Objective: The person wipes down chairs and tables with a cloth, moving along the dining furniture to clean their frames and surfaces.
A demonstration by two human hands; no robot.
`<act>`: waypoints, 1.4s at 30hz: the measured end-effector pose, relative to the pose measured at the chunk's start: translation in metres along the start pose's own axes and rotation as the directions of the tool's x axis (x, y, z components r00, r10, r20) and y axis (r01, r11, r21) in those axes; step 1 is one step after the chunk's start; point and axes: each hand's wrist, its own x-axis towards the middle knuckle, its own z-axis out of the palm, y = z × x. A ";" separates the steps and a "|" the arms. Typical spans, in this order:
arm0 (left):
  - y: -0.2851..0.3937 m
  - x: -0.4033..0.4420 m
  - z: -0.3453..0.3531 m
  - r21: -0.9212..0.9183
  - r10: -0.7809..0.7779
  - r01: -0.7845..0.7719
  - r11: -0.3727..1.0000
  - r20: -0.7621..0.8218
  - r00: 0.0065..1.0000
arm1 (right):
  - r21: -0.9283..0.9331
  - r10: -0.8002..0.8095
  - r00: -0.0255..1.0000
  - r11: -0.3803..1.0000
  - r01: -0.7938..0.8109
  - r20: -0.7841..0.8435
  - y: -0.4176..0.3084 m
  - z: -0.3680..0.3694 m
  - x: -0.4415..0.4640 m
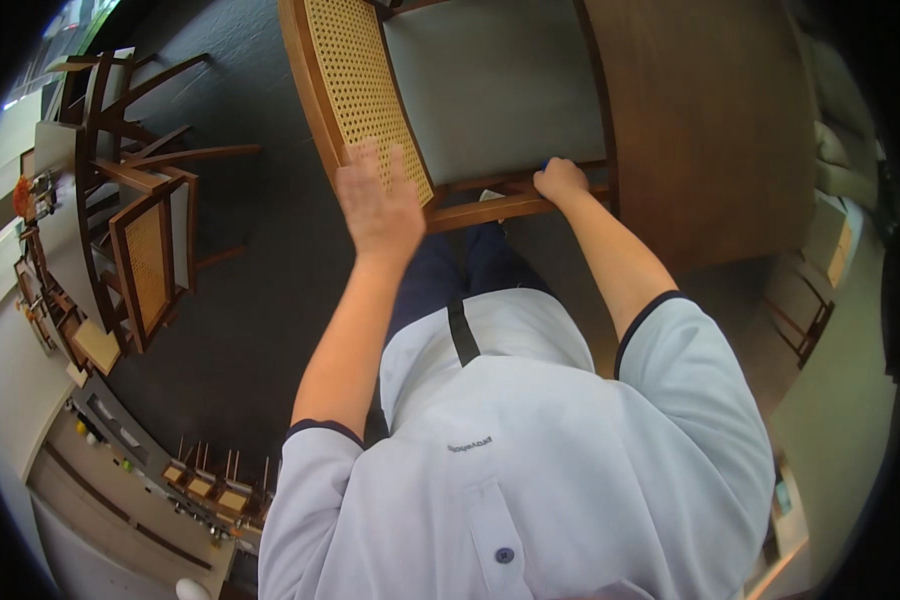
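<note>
Directly in front of me is a wooden chair with a woven cane backrest (355, 75) and a smooth grey seat (495, 85). My left hand (380, 210) is over the lower end of the backrest, fingers stretched out and slightly blurred; whether it touches the cane I cannot tell. At the chair's near side, by the wooden rail (500, 210), my right hand (563, 183) is closed. A bit of blue shows at its fingertips, mostly hidden by the hand. A small pale object (491, 196) is visible near the rail, too unclear to name.
A brown wooden tabletop (710, 130) adjoins the chair on the right. To the left, more cane chairs (148, 265) are gathered around another table (68, 225) on the dark floor (200, 370). Several chairs (200, 487) line the far lower left.
</note>
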 end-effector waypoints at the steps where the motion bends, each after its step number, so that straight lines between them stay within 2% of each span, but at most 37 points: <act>1: 0.014 -0.003 0.001 -0.127 0.077 -0.067 0.990 0.076 0.994 | -0.007 -0.041 0.998 0.999 0.040 -0.055 0.001 0.004 -0.002; 2: 0.029 -0.006 0.005 -0.258 0.163 -0.123 0.958 0.141 0.976 | -0.017 -0.079 0.991 0.997 0.078 -0.109 0.000 0.015 -0.003; 3: 0.044 -0.013 0.013 -0.460 0.139 0.028 0.887 0.326 0.935 | -0.031 -0.116 0.980 0.993 0.112 -0.162 -0.002 0.028 -0.002; 4: 0.058 -0.023 0.028 -0.604 0.158 0.211 0.769 0.500 0.852 | 0.003 -0.169 0.953 0.985 0.175 -0.251 -0.006 0.046 -0.001; 6: 0.081 -0.053 0.074 -0.653 0.054 0.358 0.668 0.522 0.851 | 0.109 -0.239 0.924 0.953 0.282 -0.300 -0.028 0.059 -0.021; 7: 0.088 -0.068 0.100 -0.621 -0.034 0.392 0.679 0.507 0.861 | 0.170 -0.316 0.886 0.906 0.388 -0.340 -0.033 0.070 -0.026; 10: 0.092 -0.065 0.101 -0.405 0.044 0.222 0.887 0.552 0.833 | 0.218 -0.502 0.760 0.756 0.617 -0.412 -0.036 0.069 -0.060; 11: 0.089 -0.075 0.120 -0.503 0.076 0.195 0.842 0.468 0.880 | 0.163 -0.540 0.712 0.734 0.659 -0.449 -0.028 0.068 -0.068; 13: 0.095 -0.070 0.123 -0.529 0.140 0.167 0.832 0.492 0.859 | 0.048 -0.617 0.603 0.678 0.733 -0.506 -0.008 0.066 -0.075; 15: 0.108 -0.058 0.120 -0.570 0.198 0.155 0.807 0.509 0.838 | -0.029 -0.584 0.600 0.729 0.684 -0.546 0.015 0.065 -0.070; 18: 0.139 -0.043 0.146 -0.694 0.354 -0.037 0.719 0.320 0.879 | -0.035 -0.463 0.635 0.824 0.566 -0.618 0.047 0.066 -0.061; 21: 0.180 -0.024 0.166 -0.701 0.360 -0.020 0.713 0.340 0.869 | -0.017 -0.304 0.650 0.912 0.409 -0.696 0.069 0.077 -0.055; 25: 0.190 -0.009 0.164 -0.744 0.427 -0.047 0.667 0.330 0.842 | 0.305 -0.066 0.752 0.888 0.344 -0.656 0.076 0.063 -0.051; 26: 0.189 -0.006 0.166 -0.758 0.448 -0.060 0.650 0.318 0.836 | 0.444 0.028 0.816 0.849 0.286 -0.578 0.077 0.061 -0.050; 28: 0.198 -0.013 0.174 -0.749 0.380 -0.041 0.662 0.287 0.879 | 0.687 0.187 0.911 0.715 0.131 -0.368 0.071 0.052 -0.054; 31: 0.187 -0.019 0.171 -0.714 0.333 -0.069 0.697 0.236 0.913 | 0.389 0.007 0.742 0.854 0.344 -0.671 0.071 0.071 -0.050; 32: 0.182 -0.017 0.168 -0.698 0.328 -0.091 0.710 0.213 0.920 | 0.301 -0.078 0.735 0.880 0.369 -0.673 0.072 0.077 -0.051; 34: 0.161 -0.024 0.160 -0.719 0.324 -0.030 0.694 0.275 0.905 | 0.112 -0.251 0.712 0.900 0.421 -0.656 0.069 0.084 -0.061; 35: 0.147 -0.029 0.156 -0.727 0.322 0.000 0.687 0.304 0.897 | 0.137 -0.291 0.703 0.864 0.485 -0.648 0.063 0.090 -0.062; 38: 0.099 -0.054 0.138 -0.645 0.284 0.028 0.764 0.375 0.883 | 0.015 -0.489 0.691 0.811 0.585 -0.533 0.026 0.101 -0.079; 41: 0.069 -0.098 0.125 -0.532 0.152 0.010 0.847 0.259 0.954 | 0.018 -0.573 0.646 0.741 0.671 -0.505 -0.011 0.115 -0.087; 42: 0.066 -0.108 0.118 -0.528 0.102 0.060 0.847 0.272 0.957 | 0.001 -0.603 0.632 0.723 0.691 -0.487 -0.021 0.118 -0.089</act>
